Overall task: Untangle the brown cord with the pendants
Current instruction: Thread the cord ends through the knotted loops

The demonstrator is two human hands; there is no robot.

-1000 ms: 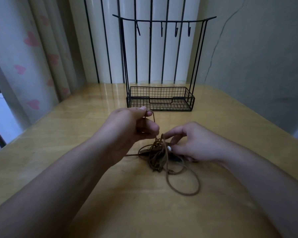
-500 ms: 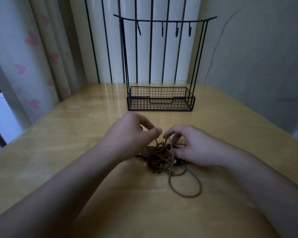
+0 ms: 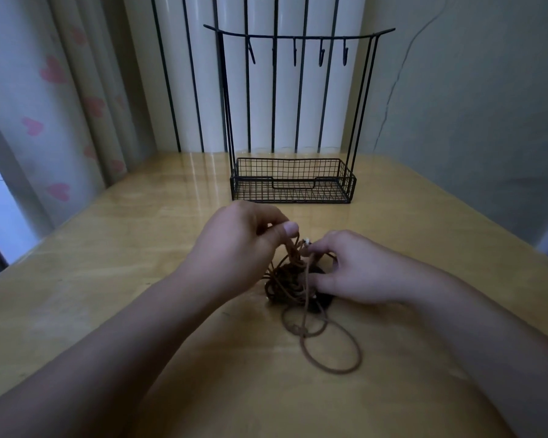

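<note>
A tangled brown cord [image 3: 290, 281] lies bunched on the wooden table [image 3: 140, 248], with a loose loop [image 3: 332, 349] trailing toward me. My left hand [image 3: 241, 245] pinches strands at the top of the tangle between thumb and fingers and holds them lifted. My right hand [image 3: 358, 267] pinches the cord next to a small white pendant bead [image 3: 306, 241], its thumb down beside the bunch. A dark pendant [image 3: 321, 300] shows partly under the tangle; the rest is hidden by cord and fingers.
A black wire rack [image 3: 293, 184] with a mesh basket and a bar of several hooks stands at the back of the table. Behind it are vertical bars and a wall. A curtain with pink hearts [image 3: 54, 121] hangs at the left.
My left hand dropped to the tangle, then lifted strands again. My right hand rose to pinch cord by the white bead. A new small loop has slid out toward me.
</note>
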